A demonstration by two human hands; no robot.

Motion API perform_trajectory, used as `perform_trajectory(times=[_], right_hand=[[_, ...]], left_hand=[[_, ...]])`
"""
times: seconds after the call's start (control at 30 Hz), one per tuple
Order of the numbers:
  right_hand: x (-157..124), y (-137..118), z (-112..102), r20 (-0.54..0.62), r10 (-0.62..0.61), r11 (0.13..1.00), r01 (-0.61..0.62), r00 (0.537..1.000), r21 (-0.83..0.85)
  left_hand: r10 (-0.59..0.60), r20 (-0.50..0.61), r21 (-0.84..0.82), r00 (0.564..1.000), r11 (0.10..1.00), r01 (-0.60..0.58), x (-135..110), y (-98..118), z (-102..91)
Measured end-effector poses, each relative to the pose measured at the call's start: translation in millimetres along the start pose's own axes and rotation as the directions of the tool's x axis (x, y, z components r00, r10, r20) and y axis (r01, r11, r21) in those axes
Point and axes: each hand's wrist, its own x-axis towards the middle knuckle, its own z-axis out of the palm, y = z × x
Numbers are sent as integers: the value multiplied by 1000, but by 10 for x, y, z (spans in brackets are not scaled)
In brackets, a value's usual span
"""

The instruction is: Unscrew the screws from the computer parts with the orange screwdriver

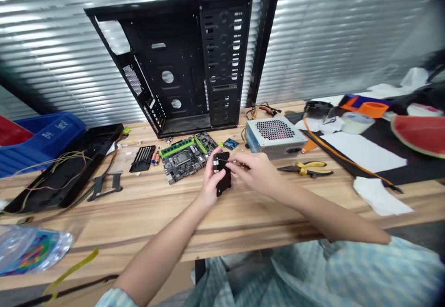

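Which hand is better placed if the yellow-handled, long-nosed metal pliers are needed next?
Likely the right hand: the pliers lie on its side, nearer to it. It grips a thin, dark, rod-like tool, though; the left hand holds a flat, black, rectangular device.

The motherboard [182, 156] is blocking passage ahead-left, the power supply [274, 133] ahead-right, pliers [308, 168] rightward; bare desk [250, 221] is lying open between the forearms [167, 247].

One camera does all the looking here, worn on the person's head. It faces forward and down, close over the hands [255, 170], which sit mid-view, with the checked shirt [288, 279] along the bottom edge. The wide view takes in the surface [257, 219] and, beyond it, the slatted blinds [333, 43].
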Motion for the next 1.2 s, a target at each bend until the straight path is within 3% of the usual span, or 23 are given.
perform_trajectory(times=[0.3, 0.53, 0.7, 0.8, 0.9, 1.0, 1.1, 1.2], right_hand=[[-1, -1, -36, 33, 4, 1000, -4, 999, -2], [1, -142, -177, 169, 1, 997, 12, 986, -75], [34, -180, -276, 240, -3, 1000, 3, 971, -1], [71, -141, -295, 269, 85, 972, -139, 959, 190], [108, -118, -289, 368, 251, 805, -404, 895, 434], [133, -127, -286, 505, 411, 585, -645, 759, 492], [147, -139, -293, 596, 468, 448, -756, 653, 477], [161, -130, -291, 637, 457, 400, -783, 620, 475]], left_hand=[[-24, -3, 7, 1000, 1000, 24, -18, 26, 32], [3, -33, 75, 999, 997, 0, -18, 79, 71], [32, -52, 135, 998, 990, -25, -13, 99, 57], [42, -14, 171, 999, 984, -39, -12, 65, 25], [61, 23, 216, 998, 974, -65, -18, 23, 0], [89, 55, 259, 995, 961, -100, -18, 9, -10], [152, 62, 313, 986, 936, -164, -8, 22, -18], [168, 58, 344, 984, 922, -178, 2, 33, -30]])
